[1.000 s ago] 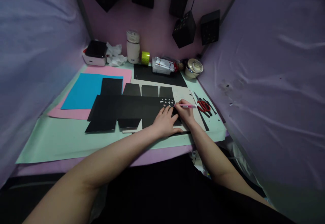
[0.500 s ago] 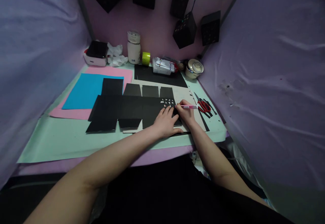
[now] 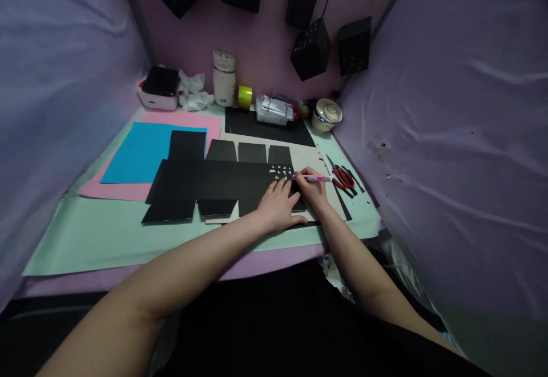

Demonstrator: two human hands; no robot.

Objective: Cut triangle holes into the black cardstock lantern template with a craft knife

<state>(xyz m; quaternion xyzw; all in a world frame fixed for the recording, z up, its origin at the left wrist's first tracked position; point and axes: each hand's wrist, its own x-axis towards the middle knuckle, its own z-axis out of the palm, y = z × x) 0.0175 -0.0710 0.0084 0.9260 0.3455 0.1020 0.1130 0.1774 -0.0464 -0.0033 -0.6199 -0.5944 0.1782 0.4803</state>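
On the worktop (image 3: 107, 234) a flat black card box net (image 3: 205, 186) lies unfolded, with small triangles cut out at its right end. The left hand (image 3: 278, 206) presses flat and open on that end, while the right hand (image 3: 314, 190) grips a pink craft knife (image 3: 314, 178) at the triangle pattern (image 3: 281, 170). The cutting step appears to be in hand, and the next cut calls for a firmly pinned card and a steady blade tip.

Card cutout (image 3: 205, 186) mid-mat (image 3: 107, 234) — scissors (image 3: 341, 176) right, paper sheets (image 3: 141, 157) left-behind.

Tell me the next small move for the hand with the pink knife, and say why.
Probably draw the pink craft knife a short stroke to cut the next small triangle. The right hand holds its tip at the edge of the triangle cutouts in the black card, and the left hand lies flat on the card beside them, pinning it.
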